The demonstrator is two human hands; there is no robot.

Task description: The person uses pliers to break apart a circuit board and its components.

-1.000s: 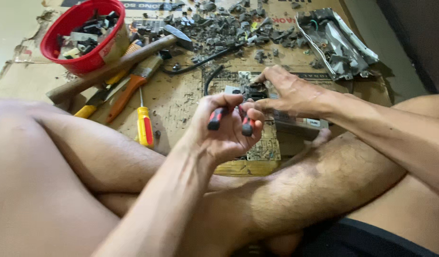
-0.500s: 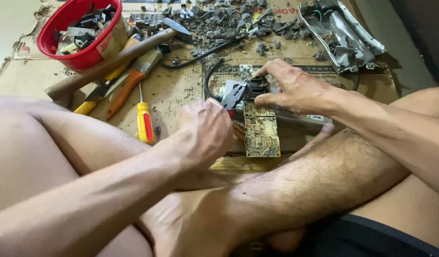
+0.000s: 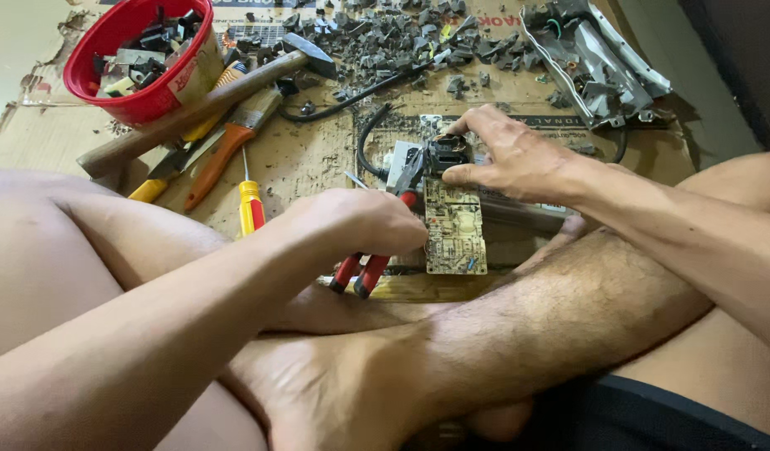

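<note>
My left hand (image 3: pixel 360 225) is closed around the red handles of a pair of pliers (image 3: pixel 383 238), whose jaws reach up to a black part (image 3: pixel 446 153) on a tan circuit board (image 3: pixel 454 227). My right hand (image 3: pixel 510 157) pinches that black part from above with fingers and thumb, holding the board's top end. The board lies on cardboard (image 3: pixel 318 154) in front of my crossed bare legs. A black cable (image 3: pixel 370 138) curves away from the board's upper left.
A red bowl (image 3: pixel 143 58) of dark parts stands at the far left. Beside it lie a wooden-handled hammer (image 3: pixel 210 96), orange-handled pliers (image 3: pixel 222 154) and a yellow-red screwdriver (image 3: pixel 250 205). Grey scrap pieces (image 3: pixel 402 38) litter the far edge; a bent metal casing (image 3: pixel 594 63) lies far right.
My left hand came down from a raised position, turning the pliers over, and brought their jaws to the black part. My right hand shifted slightly onto that part.
</note>
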